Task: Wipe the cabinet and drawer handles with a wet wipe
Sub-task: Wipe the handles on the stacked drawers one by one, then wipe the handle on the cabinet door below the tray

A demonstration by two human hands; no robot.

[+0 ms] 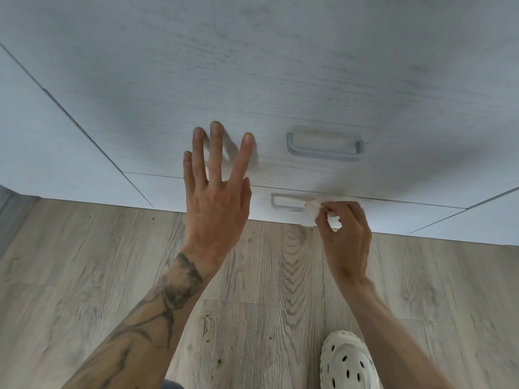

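Wet wipe (pixel 310 214) is pinched by right hand (pixel 346 237) against lower drawer handle (pixel 286 206), whose long axis runs leftward from the grip; upper handle (pixel 323 155) lies above. Left hand (pixel 216 203) is held spread, fingers straight.

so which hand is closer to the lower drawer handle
Right. The right hand pinches the wet wipe onto the lower handle itself; the left hand is spread open just left of it, higher up.

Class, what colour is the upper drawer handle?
The handle is grey; head view shows it best.
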